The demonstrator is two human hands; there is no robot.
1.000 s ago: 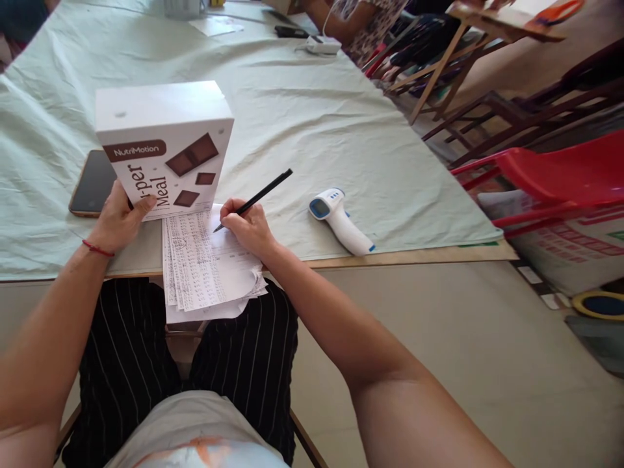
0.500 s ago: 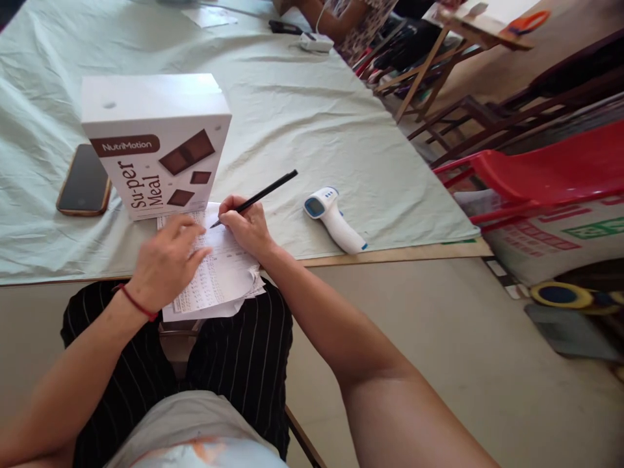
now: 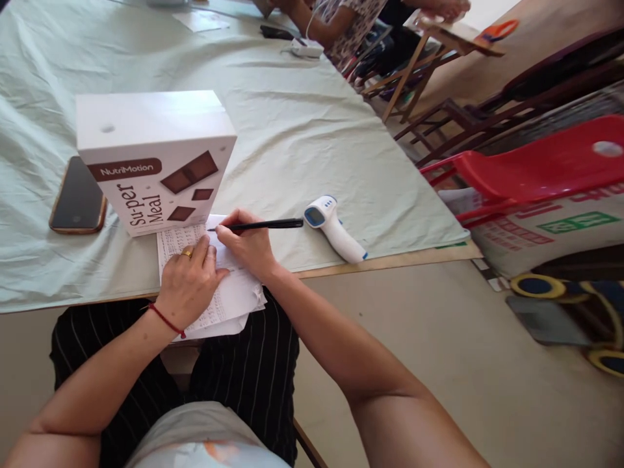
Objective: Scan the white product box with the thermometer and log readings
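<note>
My right hand (image 3: 245, 244) is closed around a black pen (image 3: 273, 225), its tip at the sheets of paper (image 3: 234, 292) near the box's bottom edge. The pen lies tilted low, pointing right. My left hand (image 3: 192, 283), with a ring and a red wrist string, rests flat on the handwritten sheets, fingers stretched out. These papers overhang the table's front edge, and their far end meets a white NutriMotion box (image 3: 156, 117) standing upright. To the right of my right hand lies a white and blue infrared thermometer (image 3: 334, 227).
A smartphone (image 3: 78, 195) lies left of the box on the pale green tablecloth (image 3: 273, 130). At the far edge are a white plug adapter (image 3: 306, 48) and another person's arm (image 3: 324, 29). A red plastic chair (image 3: 536, 162) and a printed sack (image 3: 550, 234) stand at right.
My left hand has moved right and settled flat on the papers. The pen has swung from slanting upward to nearly level. The whole view has shifted slightly.
</note>
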